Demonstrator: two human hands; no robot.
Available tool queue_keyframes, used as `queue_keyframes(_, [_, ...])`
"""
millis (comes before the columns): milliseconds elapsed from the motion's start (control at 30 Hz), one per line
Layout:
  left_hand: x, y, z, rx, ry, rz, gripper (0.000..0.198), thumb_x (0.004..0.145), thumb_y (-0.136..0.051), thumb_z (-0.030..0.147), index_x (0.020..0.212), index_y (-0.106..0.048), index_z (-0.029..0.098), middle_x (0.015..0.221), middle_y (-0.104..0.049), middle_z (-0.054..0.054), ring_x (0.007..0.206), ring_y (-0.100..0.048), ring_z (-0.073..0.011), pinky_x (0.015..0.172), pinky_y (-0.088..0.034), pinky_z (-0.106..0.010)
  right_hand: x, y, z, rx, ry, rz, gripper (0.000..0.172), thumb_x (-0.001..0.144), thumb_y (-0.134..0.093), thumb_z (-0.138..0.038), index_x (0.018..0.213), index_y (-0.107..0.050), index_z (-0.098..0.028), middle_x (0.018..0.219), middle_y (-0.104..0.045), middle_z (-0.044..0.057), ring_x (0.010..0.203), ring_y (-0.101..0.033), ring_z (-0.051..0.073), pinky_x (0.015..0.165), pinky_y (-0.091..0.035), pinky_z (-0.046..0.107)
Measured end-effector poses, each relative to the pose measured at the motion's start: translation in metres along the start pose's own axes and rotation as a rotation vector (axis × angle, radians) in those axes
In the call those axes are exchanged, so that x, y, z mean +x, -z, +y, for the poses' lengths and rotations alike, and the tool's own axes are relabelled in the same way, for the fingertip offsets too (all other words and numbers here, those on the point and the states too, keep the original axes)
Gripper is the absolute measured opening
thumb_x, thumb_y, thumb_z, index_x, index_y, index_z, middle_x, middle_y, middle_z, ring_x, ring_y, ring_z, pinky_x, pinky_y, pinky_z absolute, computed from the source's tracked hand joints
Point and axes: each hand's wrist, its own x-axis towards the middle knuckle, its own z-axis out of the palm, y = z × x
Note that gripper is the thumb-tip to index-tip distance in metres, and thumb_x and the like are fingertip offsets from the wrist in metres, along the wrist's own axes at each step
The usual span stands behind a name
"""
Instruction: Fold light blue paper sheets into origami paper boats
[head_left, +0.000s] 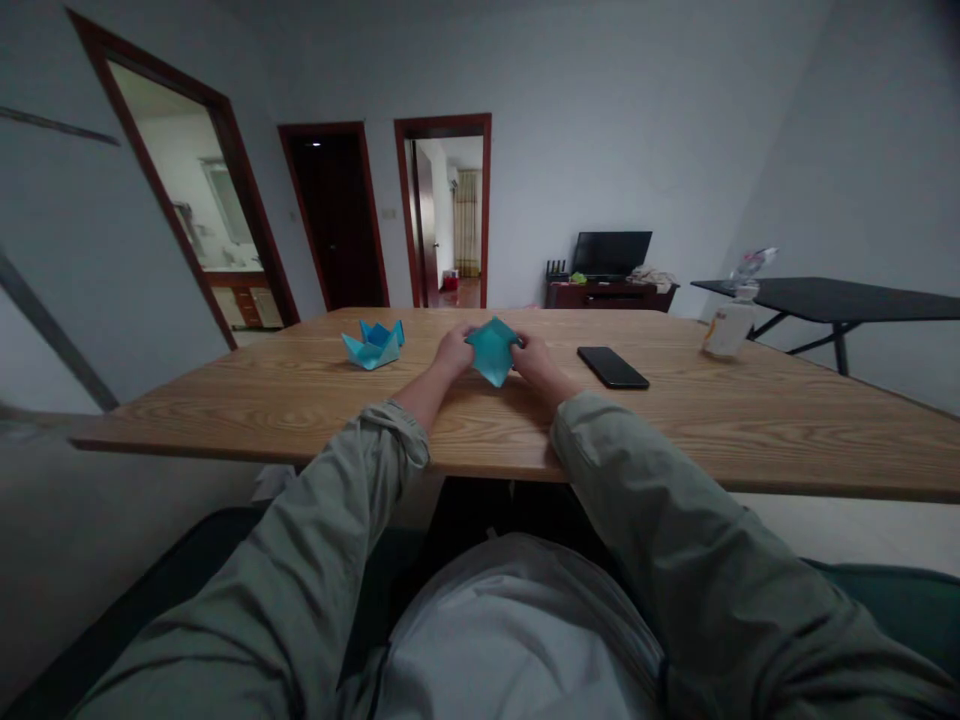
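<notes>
Head view: holding folded teal paper
Pinching its sides with left hand and right hand, fingers closed.

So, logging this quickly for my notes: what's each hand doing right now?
Left hand: closed, holding the teal origami piece.
Right hand: closed, holding the same piece.

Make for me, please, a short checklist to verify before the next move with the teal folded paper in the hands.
1. Left hand holds the teal folded paper: ok.
2. Right hand holds the same paper: ok.
3. Folds of the paper are sharp and even: cannot tell, the view is too dim and far.
4. Black smartphone lies apart from the right hand: ok.
5. Blue folded paper boat sits apart from the left hand: ok.
</notes>
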Motion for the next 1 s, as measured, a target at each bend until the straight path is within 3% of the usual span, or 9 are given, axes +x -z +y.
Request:
queue_keyframes(133, [0.005, 0.004, -0.009, -0.003, 0.013, -0.019, 0.037, 0.071, -0.055, 0.009, 0.103, -0.073, 0.011, 0.103, -0.075, -0.008, 0.098, -0.067, -0.0211, 0.093, -0.050, -0.032, 0.007, 0.001, 0.019, 0.014, 0.038, -0.103, 0.041, 0.079, -0.051, -0.009, 0.113, -0.072, -0.015, 0.087, -0.075, 0.006, 0.066, -0.065, 0.015, 0.068, -0.053, 0.025])
queue_keyframes(233, [0.003, 0.010, -0.013, 0.061, 0.013, -0.115, 0.043, 0.072, -0.053, 0.010, 0.110, -0.073, 0.010, 0.110, -0.074, -0.010, 0.102, -0.066, -0.0224, 0.094, -0.049, -0.033, 0.009, 0.005, 0.026, -0.123, 0.085, -0.117, 0.044, 0.079, -0.049, -0.007, 0.114, -0.073, -0.016, 0.095, -0.076, 0.007, 0.074, -0.068, 0.017, 0.072, -0.053, 0.026])
queue_keyframes(333, [-0.005, 0.017, -0.014, 0.240, -0.036, -0.400, 0.049, 0.080, -0.054, 0.020, 0.128, -0.065, 0.014, 0.131, -0.065, -0.011, 0.119, -0.060, -0.0241, 0.105, -0.043, -0.035, 0.005, 0.011, 0.031, -0.311, 0.153, -0.185, 0.041, 0.081, -0.052, -0.009, 0.114, -0.074, -0.021, 0.109, -0.075, 0.006, 0.094, -0.069, 0.020, 0.085, -0.051, 0.027])
queue_keyframes(400, [-0.014, 0.020, -0.012, 0.448, -0.032, -0.602, 0.057, 0.087, -0.053, 0.037, 0.142, -0.053, 0.019, 0.149, -0.049, -0.010, 0.137, -0.045, -0.0276, 0.115, -0.031, -0.041, 0.001, 0.014, 0.035, -0.449, 0.180, -0.323, 0.038, 0.084, -0.056, -0.014, 0.116, -0.073, -0.025, 0.116, -0.073, 0.004, 0.103, -0.067, 0.022, 0.092, -0.048, 0.027])
queue_keyframes(467, [-0.022, 0.024, -0.010, 0.661, 0.005, -0.719, 0.070, 0.089, -0.047, 0.054, 0.152, -0.037, 0.024, 0.160, -0.029, -0.010, 0.147, -0.026, -0.0330, 0.119, -0.018, -0.051, -0.003, 0.016, 0.039, -0.570, 0.202, -0.452, 0.040, 0.087, -0.054, -0.018, 0.122, -0.070, -0.027, 0.123, -0.070, 0.004, 0.110, -0.065, 0.022, 0.098, -0.045, 0.027])
queue_keyframes(567, [-0.026, 0.029, -0.009, 0.808, 0.005, -0.801, 0.078, 0.090, -0.036, 0.065, 0.157, -0.022, 0.028, 0.164, -0.014, -0.008, 0.151, -0.012, -0.0352, 0.119, -0.011, -0.056, -0.006, 0.019, 0.045, -0.663, 0.234, -0.528, 0.045, 0.092, -0.044, -0.019, 0.132, -0.063, -0.021, 0.135, -0.062, 0.006, 0.121, -0.060, 0.020, 0.105, -0.040, 0.025])
queue_keyframes(667, [-0.023, 0.030, -0.008, 0.806, -0.046, -0.856, 0.081, 0.089, -0.038, 0.065, 0.158, -0.018, 0.028, 0.165, -0.011, -0.007, 0.152, -0.012, -0.0316, 0.120, -0.011, -0.050, -0.008, 0.020, 0.043, -0.724, 0.242, -0.549, 0.048, 0.094, -0.038, -0.019, 0.138, -0.058, -0.018, 0.141, -0.057, 0.008, 0.127, -0.055, 0.021, 0.108, -0.038, 0.027])
queue_keyframes(867, [-0.031, 0.012, 0.006, 0.723, -0.164, -0.925, 0.097, 0.084, -0.037, 0.077, 0.159, -0.008, 0.022, 0.165, -0.006, -0.011, 0.152, -0.005, -0.0332, 0.121, -0.007, -0.050, -0.018, 0.013, 0.019, -0.838, 0.354, -0.641, 0.046, 0.093, -0.044, -0.022, 0.136, -0.058, -0.011, 0.142, -0.055, 0.015, 0.130, -0.053, 0.025, 0.112, -0.035, 0.031])
queue_keyframes(1000, [-0.033, 0.002, 0.007, 0.739, -0.166, -0.955, 0.075, 0.095, -0.022, 0.065, 0.158, -0.012, 0.025, 0.166, -0.005, -0.009, 0.152, -0.001, -0.0318, 0.120, -0.005, -0.053, -0.016, 0.013, 0.013, -0.840, 0.298, -0.637, 0.046, 0.092, -0.051, -0.026, 0.135, -0.059, -0.014, 0.140, -0.056, 0.015, 0.126, -0.057, 0.027, 0.108, -0.039, 0.032])
